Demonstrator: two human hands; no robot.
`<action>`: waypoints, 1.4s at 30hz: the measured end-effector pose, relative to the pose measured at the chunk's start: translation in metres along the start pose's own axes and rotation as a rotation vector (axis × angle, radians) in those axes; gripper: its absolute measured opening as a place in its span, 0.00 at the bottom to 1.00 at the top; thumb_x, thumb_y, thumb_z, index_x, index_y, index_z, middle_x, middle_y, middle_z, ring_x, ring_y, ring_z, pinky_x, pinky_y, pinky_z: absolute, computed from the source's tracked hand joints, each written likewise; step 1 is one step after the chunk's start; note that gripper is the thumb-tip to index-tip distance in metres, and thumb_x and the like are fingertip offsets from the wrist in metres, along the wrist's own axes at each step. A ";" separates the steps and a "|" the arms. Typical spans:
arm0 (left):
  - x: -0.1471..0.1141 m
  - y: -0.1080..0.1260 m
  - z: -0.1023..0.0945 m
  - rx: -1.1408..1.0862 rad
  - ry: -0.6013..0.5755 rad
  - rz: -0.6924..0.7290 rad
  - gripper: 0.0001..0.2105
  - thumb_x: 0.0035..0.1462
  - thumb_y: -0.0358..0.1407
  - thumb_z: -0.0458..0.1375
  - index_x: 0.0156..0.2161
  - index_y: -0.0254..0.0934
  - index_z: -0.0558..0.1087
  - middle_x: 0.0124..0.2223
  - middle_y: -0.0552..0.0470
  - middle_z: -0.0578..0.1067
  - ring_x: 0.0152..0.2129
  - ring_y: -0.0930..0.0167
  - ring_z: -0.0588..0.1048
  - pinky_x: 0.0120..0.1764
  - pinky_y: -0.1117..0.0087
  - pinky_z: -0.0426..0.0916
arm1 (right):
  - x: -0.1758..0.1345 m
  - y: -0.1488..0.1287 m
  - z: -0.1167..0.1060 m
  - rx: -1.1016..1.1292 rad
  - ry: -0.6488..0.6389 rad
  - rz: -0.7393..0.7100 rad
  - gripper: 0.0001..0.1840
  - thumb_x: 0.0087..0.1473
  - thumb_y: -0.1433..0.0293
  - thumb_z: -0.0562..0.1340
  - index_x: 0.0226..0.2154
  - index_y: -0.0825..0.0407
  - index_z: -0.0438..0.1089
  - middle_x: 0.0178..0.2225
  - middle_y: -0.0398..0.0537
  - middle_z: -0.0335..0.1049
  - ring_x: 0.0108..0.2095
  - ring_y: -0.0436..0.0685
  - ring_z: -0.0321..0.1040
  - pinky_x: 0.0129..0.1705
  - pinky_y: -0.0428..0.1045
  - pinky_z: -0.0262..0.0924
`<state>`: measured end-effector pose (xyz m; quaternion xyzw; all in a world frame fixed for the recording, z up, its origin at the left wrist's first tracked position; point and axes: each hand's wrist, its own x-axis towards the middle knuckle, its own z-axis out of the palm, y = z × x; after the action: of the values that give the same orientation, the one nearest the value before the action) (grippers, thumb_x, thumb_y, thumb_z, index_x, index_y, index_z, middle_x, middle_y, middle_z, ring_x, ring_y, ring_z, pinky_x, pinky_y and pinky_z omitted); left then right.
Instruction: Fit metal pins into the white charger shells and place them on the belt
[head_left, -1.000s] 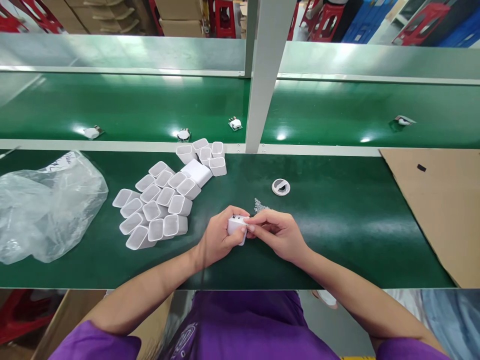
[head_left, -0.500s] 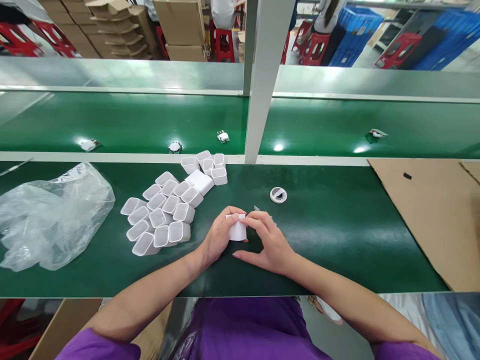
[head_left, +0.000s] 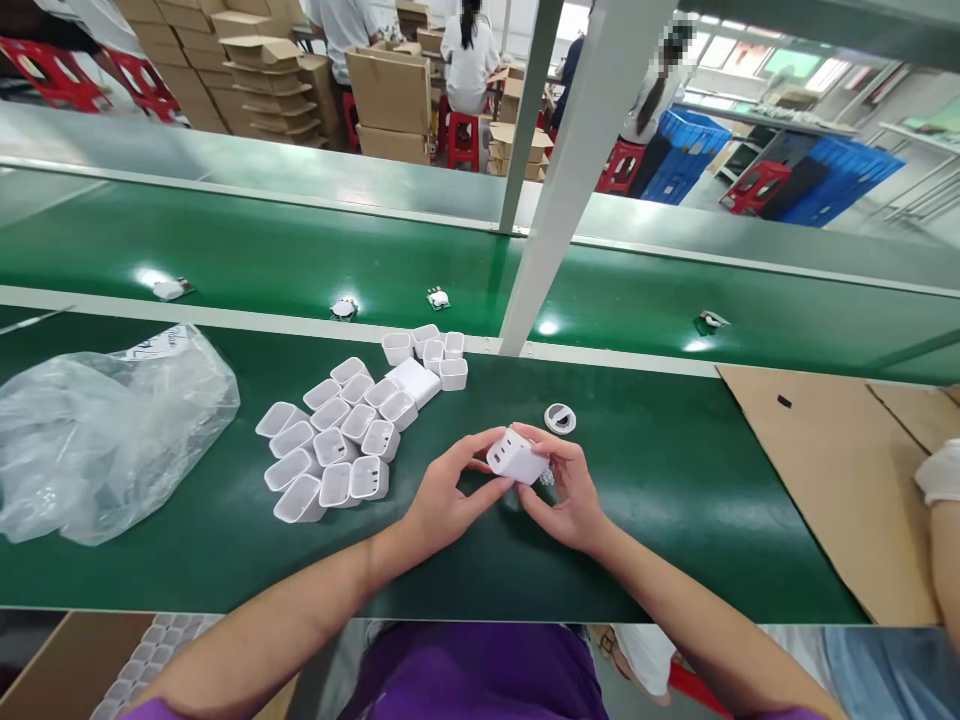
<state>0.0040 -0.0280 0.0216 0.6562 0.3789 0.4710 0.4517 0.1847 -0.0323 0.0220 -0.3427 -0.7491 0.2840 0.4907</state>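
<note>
Gripped over the green desk (head_left: 675, 480), a white casing with a slotted face (head_left: 517, 458) pinched between the fingers of left hand (head_left: 454, 492) and right hand (head_left: 566, 492), apparently for a check, best kept steady for any next move. Pictured near a round disc (head_left: 560, 419) and small clear pieces (head_left: 547, 477), both easily knocked, with open white shells (head_left: 369, 478) at left.

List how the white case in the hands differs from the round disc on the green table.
The white case is boxy; the disc is round and flat.
The case is held up, tilted, between the left hand and right hand; the disc lies on the table.
The case shows dark slots in one face; the disc has a grey-and-dark middle.
Both show white on the outside.
</note>
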 end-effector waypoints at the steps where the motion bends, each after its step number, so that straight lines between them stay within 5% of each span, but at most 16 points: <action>1: 0.000 0.000 0.000 0.050 0.029 0.062 0.18 0.54 0.34 0.61 0.51 0.42 0.68 0.46 0.48 0.75 0.39 0.70 0.76 0.38 0.69 0.75 | -0.001 -0.001 0.003 0.001 0.008 0.011 0.24 0.54 0.77 0.59 0.51 0.48 0.54 0.55 0.58 0.64 0.57 0.57 0.62 0.54 0.57 0.63; 5: 0.002 0.001 -0.001 0.208 0.088 0.249 0.11 0.55 0.32 0.61 0.44 0.42 0.71 0.40 0.52 0.74 0.32 0.74 0.74 0.36 0.71 0.74 | 0.001 -0.003 0.004 -0.058 -0.045 0.128 0.27 0.54 0.75 0.61 0.54 0.47 0.56 0.51 0.54 0.68 0.51 0.56 0.67 0.53 0.55 0.64; 8: 0.004 0.000 -0.003 0.217 0.089 0.194 0.11 0.56 0.33 0.59 0.45 0.41 0.70 0.39 0.52 0.73 0.32 0.73 0.74 0.35 0.71 0.74 | 0.019 0.015 -0.011 -0.146 -0.063 0.172 0.23 0.52 0.71 0.63 0.51 0.48 0.61 0.49 0.52 0.67 0.47 0.56 0.68 0.50 0.55 0.65; 13: 0.007 -0.004 -0.005 0.187 0.013 0.086 0.09 0.58 0.35 0.55 0.45 0.38 0.69 0.37 0.51 0.73 0.30 0.73 0.74 0.32 0.72 0.73 | 0.095 0.093 -0.057 -0.356 0.204 0.430 0.27 0.42 0.72 0.65 0.47 0.51 0.62 0.49 0.53 0.63 0.49 0.59 0.64 0.51 0.56 0.64; 19: 0.008 -0.010 -0.008 0.365 -0.143 0.110 0.08 0.60 0.34 0.50 0.42 0.38 0.70 0.34 0.52 0.74 0.27 0.74 0.73 0.32 0.74 0.70 | 0.164 0.164 -0.075 -0.398 0.209 0.538 0.29 0.38 0.74 0.62 0.47 0.51 0.64 0.44 0.50 0.66 0.45 0.60 0.67 0.49 0.60 0.65; 28: 0.008 -0.014 -0.005 0.473 -0.249 0.121 0.10 0.61 0.35 0.49 0.42 0.38 0.72 0.31 0.54 0.75 0.24 0.75 0.72 0.31 0.74 0.68 | 0.154 0.162 -0.086 -0.489 0.082 0.453 0.37 0.46 0.69 0.59 0.60 0.49 0.53 0.57 0.56 0.59 0.58 0.64 0.57 0.57 0.62 0.57; 32: 0.008 -0.015 -0.004 0.504 -0.307 0.114 0.11 0.60 0.35 0.49 0.42 0.37 0.72 0.31 0.53 0.76 0.23 0.75 0.72 0.30 0.74 0.67 | 0.168 0.169 -0.072 -0.540 -0.018 0.482 0.41 0.46 0.68 0.62 0.61 0.51 0.50 0.57 0.59 0.59 0.57 0.65 0.58 0.55 0.62 0.59; 37: 0.009 -0.015 -0.006 0.512 -0.322 0.083 0.10 0.60 0.34 0.49 0.41 0.38 0.72 0.29 0.54 0.76 0.22 0.75 0.72 0.29 0.75 0.67 | 0.190 0.166 -0.053 -0.660 -0.149 0.477 0.30 0.51 0.69 0.57 0.57 0.52 0.55 0.49 0.55 0.67 0.48 0.61 0.66 0.48 0.57 0.64; 42: 0.009 -0.014 -0.005 0.522 -0.326 0.126 0.10 0.60 0.34 0.49 0.41 0.37 0.72 0.30 0.54 0.76 0.22 0.75 0.73 0.29 0.75 0.66 | 0.210 0.146 -0.069 -0.893 -0.281 0.463 0.23 0.49 0.74 0.59 0.50 0.56 0.65 0.50 0.62 0.61 0.52 0.69 0.58 0.51 0.63 0.59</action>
<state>0.0001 -0.0142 0.0113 0.8391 0.3681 0.2734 0.2928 0.2238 0.2284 0.0494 -0.6337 -0.7606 0.0811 0.1157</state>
